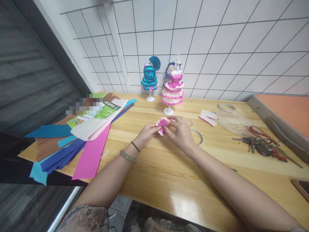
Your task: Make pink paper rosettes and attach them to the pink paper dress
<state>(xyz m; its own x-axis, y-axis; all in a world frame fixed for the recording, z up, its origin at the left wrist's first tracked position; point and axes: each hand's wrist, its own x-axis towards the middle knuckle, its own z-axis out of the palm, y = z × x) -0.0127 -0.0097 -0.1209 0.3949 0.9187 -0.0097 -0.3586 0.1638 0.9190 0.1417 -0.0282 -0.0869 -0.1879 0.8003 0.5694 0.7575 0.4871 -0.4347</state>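
Observation:
Between my two hands is a small pleated pink and white paper fan (162, 122), its folds spreading from a bright pink centre. My left hand (149, 133) pinches its left edge between thumb and fingers. From the other side, my right hand (179, 130) grips the fan's right part, with more pink and white paper showing behind the fingers. Just beyond my hands stands a pink and white ruffled paper dress (173, 91) on a white stand. A teal paper dress (149, 77) is on another stand to its left.
Paper strips (93, 151) and a green package (108, 109) lie at the left. Tape rolls (226, 107), paper scraps (207, 117), scissors and keys (262, 148) are on the right. An orange-topped object (285, 111) sits at the right edge, a phone (301, 188) nearer. A tiled wall stands behind.

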